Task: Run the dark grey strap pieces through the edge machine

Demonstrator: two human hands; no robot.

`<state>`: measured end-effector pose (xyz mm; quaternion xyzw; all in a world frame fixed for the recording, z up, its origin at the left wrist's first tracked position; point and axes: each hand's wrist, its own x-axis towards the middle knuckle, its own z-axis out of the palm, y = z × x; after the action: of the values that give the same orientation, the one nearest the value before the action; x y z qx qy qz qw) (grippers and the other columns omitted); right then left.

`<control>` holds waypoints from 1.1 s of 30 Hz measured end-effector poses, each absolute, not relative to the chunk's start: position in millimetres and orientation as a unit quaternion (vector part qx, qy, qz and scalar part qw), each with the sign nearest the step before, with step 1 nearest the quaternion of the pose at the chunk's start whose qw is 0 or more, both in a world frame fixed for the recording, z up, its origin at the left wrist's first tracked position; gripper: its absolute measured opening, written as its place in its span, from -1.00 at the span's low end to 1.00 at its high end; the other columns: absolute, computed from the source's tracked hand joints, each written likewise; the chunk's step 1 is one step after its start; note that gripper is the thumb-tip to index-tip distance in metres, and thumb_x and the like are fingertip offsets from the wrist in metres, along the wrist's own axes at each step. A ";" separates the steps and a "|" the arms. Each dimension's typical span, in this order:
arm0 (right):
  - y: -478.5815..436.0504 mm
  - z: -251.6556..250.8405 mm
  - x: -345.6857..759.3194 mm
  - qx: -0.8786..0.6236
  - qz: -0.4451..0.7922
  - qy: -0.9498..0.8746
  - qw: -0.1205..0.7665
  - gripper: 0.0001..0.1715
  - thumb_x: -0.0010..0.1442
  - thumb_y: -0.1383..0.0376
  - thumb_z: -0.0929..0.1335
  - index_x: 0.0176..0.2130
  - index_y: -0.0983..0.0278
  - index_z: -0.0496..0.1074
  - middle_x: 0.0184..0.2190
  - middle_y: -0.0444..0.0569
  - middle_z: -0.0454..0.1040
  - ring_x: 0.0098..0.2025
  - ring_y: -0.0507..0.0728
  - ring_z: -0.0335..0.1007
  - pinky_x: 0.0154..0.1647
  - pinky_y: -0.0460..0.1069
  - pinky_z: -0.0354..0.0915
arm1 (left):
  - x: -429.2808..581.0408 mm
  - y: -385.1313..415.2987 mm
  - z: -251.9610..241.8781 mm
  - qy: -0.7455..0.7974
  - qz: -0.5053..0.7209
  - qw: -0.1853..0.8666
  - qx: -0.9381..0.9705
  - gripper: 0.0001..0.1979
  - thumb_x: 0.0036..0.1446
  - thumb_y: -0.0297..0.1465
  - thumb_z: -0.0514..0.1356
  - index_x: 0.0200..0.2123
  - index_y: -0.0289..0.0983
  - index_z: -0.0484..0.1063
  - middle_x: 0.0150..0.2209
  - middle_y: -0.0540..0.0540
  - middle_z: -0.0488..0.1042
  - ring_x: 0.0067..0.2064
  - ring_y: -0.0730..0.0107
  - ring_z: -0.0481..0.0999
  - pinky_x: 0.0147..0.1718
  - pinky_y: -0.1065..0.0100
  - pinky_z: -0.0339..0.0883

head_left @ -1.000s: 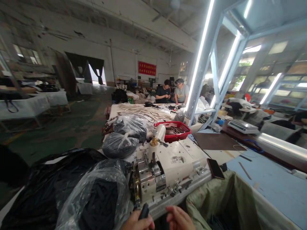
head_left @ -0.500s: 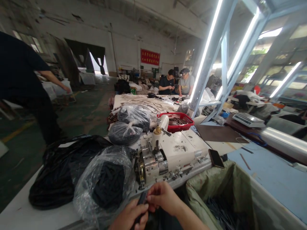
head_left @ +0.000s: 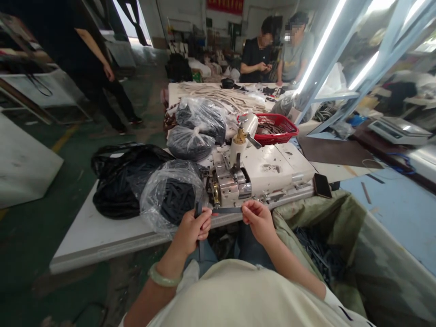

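A dark strip (head_left: 227, 210) is stretched level between my two hands, just in front of the machine. My left hand (head_left: 195, 227) is closed on its left end. More dark strip material (head_left: 198, 208) stands up from that fist and hangs below it. With thumb and fingers, my right hand (head_left: 258, 220) pinches the strip's right end. Directly beyond the strip is a cream machine with a metal head (head_left: 229, 184). A clear plastic bag (head_left: 150, 202) full of dark strips lies open to the left of my left hand.
Left on the table (head_left: 85, 234) is a black bag (head_left: 114, 200). Tied bags (head_left: 190, 143) and a red basket (head_left: 293, 131) stand behind. At right, a phone (head_left: 322, 185) lies above a green cloth-lined bin (head_left: 282, 213) holding strips. Co-workers (head_left: 255, 61) stand across the table; another person (head_left: 81, 68) is at left.
My hands were close together at the strip; now they are apart with it drawn out between them. My view has tilted down. The person at left has shifted to a more upright stance.
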<state>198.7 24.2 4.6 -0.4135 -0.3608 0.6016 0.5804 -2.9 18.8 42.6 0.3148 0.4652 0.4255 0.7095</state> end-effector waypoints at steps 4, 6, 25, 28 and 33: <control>20.2 6.3 203.8 -0.385 0.680 -0.317 0.538 -0.79 -0.01 0.25 0.50 -0.38 0.30 0.47 -0.65 -0.20 0.37 -0.66 -0.07 0.20 -0.67 -0.17 0.14 | -3.4 20.0 42.3 0.468 0.453 0.687 0.321 -0.70 -0.04 -0.21 0.32 -0.46 -0.28 0.31 -0.71 0.20 0.11 -0.71 0.71 -0.03 -0.75 0.62 -0.13; 19.3 4.5 207.3 -0.369 0.714 -0.291 0.519 -0.80 -0.01 0.28 0.51 -0.35 0.32 0.51 -0.61 -0.14 0.44 -0.64 -0.07 0.27 -0.65 -0.18 0.20 | -5.4 21.6 42.8 0.464 0.451 0.689 0.326 -0.71 -0.02 -0.23 0.32 -0.48 -0.28 0.31 -0.71 0.20 0.11 -0.72 0.72 -0.02 -0.76 0.62 -0.13; 45.4 6.5 197.9 -0.347 0.798 -0.344 0.354 -0.66 0.11 0.10 0.42 -0.42 0.35 0.39 -0.72 -0.26 0.24 -0.75 -0.14 -0.09 -0.79 -0.22 -0.17 | -14.2 30.0 25.3 0.502 0.371 0.655 0.425 -0.54 0.06 -0.12 0.25 -0.10 -0.36 0.42 -0.68 0.22 0.00 -0.68 0.66 -0.03 -0.73 0.56 -0.14; 71.1 0.6 198.1 -0.459 0.647 -0.402 0.458 -0.62 0.03 0.06 0.43 -0.48 0.34 0.41 -0.75 -0.24 0.28 -0.76 -0.12 0.00 -0.78 -0.19 -0.13 | -14.0 31.8 24.6 0.505 0.405 0.673 0.357 -0.56 0.04 -0.14 0.27 -0.14 -0.37 0.43 -0.68 0.23 0.01 -0.69 0.68 -0.07 -0.74 0.57 -0.19; 98.8 -1.7 203.0 -0.475 0.648 -0.372 0.465 -0.60 -0.08 0.05 0.46 -0.54 0.33 0.40 -0.78 -0.24 0.26 -0.79 -0.12 -0.01 -0.80 -0.18 -0.18 | -18.9 29.3 22.2 0.504 0.421 0.688 0.310 -0.61 -0.02 -0.18 0.33 -0.24 -0.36 0.44 -0.69 0.22 0.04 -0.69 0.71 -0.07 -0.75 0.59 -0.21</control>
<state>203.0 98.8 -1.7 -0.4753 -0.3719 0.6478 0.4649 -18.9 29.3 22.2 0.3103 0.5036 0.4207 0.6879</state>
